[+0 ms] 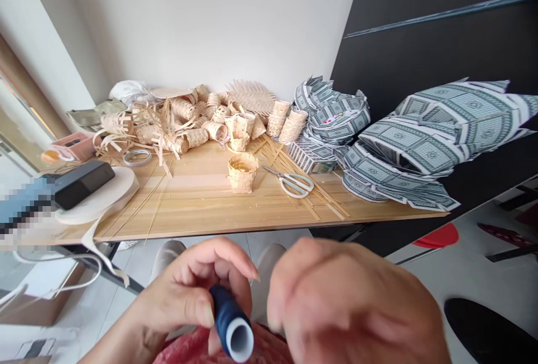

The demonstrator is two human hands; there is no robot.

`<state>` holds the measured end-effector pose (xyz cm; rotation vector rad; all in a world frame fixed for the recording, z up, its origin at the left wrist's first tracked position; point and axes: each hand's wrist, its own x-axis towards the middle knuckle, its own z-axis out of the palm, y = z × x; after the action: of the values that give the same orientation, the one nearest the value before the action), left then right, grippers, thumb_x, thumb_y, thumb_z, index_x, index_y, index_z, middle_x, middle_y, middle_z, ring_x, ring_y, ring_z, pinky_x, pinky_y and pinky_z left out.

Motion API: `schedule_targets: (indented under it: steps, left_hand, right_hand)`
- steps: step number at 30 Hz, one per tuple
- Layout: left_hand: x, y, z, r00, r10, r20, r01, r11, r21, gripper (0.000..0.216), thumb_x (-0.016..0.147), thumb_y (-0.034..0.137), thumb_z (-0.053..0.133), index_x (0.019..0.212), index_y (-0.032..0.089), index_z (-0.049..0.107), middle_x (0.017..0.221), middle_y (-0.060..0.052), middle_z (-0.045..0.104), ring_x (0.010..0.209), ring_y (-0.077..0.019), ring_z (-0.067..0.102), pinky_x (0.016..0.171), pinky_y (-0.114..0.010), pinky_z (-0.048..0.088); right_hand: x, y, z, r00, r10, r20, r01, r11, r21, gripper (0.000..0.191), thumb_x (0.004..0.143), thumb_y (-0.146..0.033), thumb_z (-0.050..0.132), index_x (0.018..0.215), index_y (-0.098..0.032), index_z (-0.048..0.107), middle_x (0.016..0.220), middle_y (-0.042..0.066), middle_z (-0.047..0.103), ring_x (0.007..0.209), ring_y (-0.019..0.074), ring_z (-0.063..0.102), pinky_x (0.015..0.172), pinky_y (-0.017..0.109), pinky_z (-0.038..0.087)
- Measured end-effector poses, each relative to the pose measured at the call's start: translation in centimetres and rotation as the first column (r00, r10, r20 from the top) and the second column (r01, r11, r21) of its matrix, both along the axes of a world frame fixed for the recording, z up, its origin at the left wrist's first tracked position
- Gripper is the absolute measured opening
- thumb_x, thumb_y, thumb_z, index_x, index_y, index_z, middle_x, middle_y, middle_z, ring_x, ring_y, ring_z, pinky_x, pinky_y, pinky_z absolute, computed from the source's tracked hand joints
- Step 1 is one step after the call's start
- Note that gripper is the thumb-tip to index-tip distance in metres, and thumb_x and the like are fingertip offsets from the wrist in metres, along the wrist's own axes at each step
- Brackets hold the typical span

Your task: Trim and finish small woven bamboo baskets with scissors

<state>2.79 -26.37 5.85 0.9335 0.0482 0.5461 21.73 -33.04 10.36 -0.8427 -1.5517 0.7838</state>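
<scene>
My left hand is closed around a spool of dark blue thread, held above my lap. The spool's white hollow end faces me. Close by on the right, my right hand is curled with its back towards the camera and slightly blurred; its fingertips are hidden, so whatever they pinch cannot be made out. Beyond both hands, a small woven basket stands upright on the wooden table. To its right lie scissors with pale handles, across thin strips.
Woven baskets and loose strips are heaped along the wall. Folded-card pieces fill the table's right end. On the left are a tape roll, a pink box and a black device on a wide white roll.
</scene>
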Motion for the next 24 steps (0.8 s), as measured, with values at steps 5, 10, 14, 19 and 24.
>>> schedule_targets:
  steps: [5,10,14,19,24]
  left_hand:
    - [0.1,1.5,-0.1,0.995,0.097,0.029,-0.098,0.992,0.073,0.027,0.072,0.042,0.068,0.084,0.017,0.063,0.063,0.0,0.057,0.045,-0.0047,0.048,0.039,-0.012,0.033]
    - [0.5,3.7,-0.5,0.983,0.183,-0.009,-0.183,0.982,0.04,0.025,0.071,0.038,0.07,0.081,0.016,0.063,0.066,-0.001,0.057,0.043,-0.0027,0.045,0.038,-0.011,0.033]
    - [0.8,5.0,-1.1,0.967,0.255,-0.02,-0.255,0.967,-0.007,0.023,0.071,0.036,0.071,0.079,0.015,0.065,0.067,-0.001,0.057,0.042,-0.0002,0.041,0.039,-0.01,0.033]
    - [1.0,6.3,-1.6,0.938,0.334,-0.091,-0.339,0.939,-0.049,0.021,0.069,0.032,0.073,0.076,0.014,0.065,0.066,-0.001,0.056,0.043,-0.0002,0.04,0.042,-0.011,0.036]
    - [1.3,7.5,-2.1,0.903,0.414,-0.119,-0.42,0.907,-0.037,0.023,0.068,0.032,0.074,0.079,0.014,0.065,0.066,0.0,0.056,0.046,-0.0018,0.042,0.042,-0.012,0.036]
  right_hand:
    - [-0.8,2.7,-0.9,0.993,0.103,-0.06,-0.103,0.995,0.013,0.011,0.084,-0.025,0.061,0.093,-0.029,0.066,0.077,0.0,0.063,0.061,0.0128,0.058,0.057,0.026,0.048]
    - [-0.9,4.3,-2.5,0.999,0.032,0.03,-0.03,0.998,-0.058,0.007,0.085,-0.024,0.057,0.084,-0.021,0.063,0.071,0.0,0.061,0.053,0.0107,0.057,0.048,0.022,0.045]
    - [-0.9,5.2,-3.7,0.997,-0.038,0.063,0.045,0.993,-0.112,0.011,0.086,-0.028,0.055,0.084,-0.02,0.062,0.059,-0.002,0.056,0.051,0.0105,0.055,0.046,0.021,0.042]
    - [-1.0,5.9,-5.1,1.0,-0.006,0.01,0.008,0.969,-0.248,0.016,0.086,-0.034,0.053,0.086,-0.02,0.06,0.071,0.001,0.062,0.052,0.01,0.055,0.045,0.021,0.041]
    - [-1.6,6.7,-6.4,0.998,-0.038,-0.046,0.022,0.949,-0.315,0.015,0.083,-0.034,0.055,0.086,-0.02,0.058,0.073,0.001,0.061,0.051,0.0094,0.054,0.045,0.02,0.041]
